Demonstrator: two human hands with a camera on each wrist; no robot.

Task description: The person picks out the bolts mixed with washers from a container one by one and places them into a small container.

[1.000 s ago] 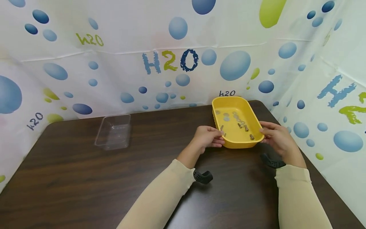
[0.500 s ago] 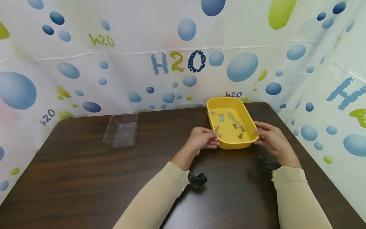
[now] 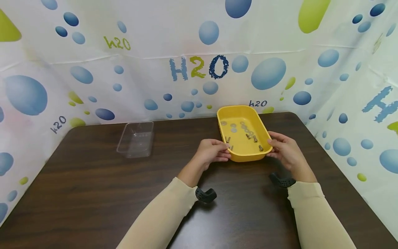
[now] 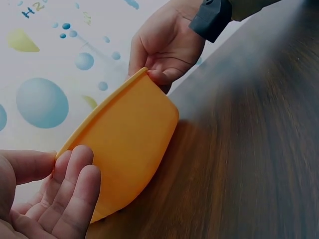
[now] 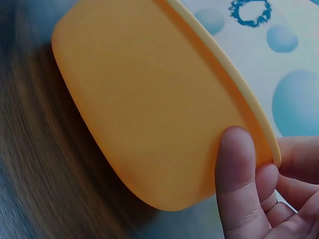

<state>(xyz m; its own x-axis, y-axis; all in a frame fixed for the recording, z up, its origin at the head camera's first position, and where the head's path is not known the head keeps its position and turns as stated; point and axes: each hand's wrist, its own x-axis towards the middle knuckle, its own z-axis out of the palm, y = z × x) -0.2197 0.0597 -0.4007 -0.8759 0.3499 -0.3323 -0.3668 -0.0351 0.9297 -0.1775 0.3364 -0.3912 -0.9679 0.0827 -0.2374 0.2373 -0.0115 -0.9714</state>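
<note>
Plainly, the two hands stand apart, each pinching the rim of the same tray: the left hand (image 3: 211, 151) at its near left corner, the right hand (image 3: 287, 151) at the right side close to the near right corner. Between them is the yellow rectangular tray with rounded corners (image 3: 240, 142), at the right of the table's far part; whether its base touches the tabletop I cannot tell. Inside lie small metal screws (image 3: 255, 138), mostly toward the near end, and flat pale round washers (image 3: 233, 130) farther back. Well apart to the left, a clear plastic rectangular container (image 3: 136, 141) sits on the dark brown wood-grain table (image 3: 93, 186). Behind hangs a white cloth with blue and green spots (image 3: 155, 31), lettered H2O.
</note>
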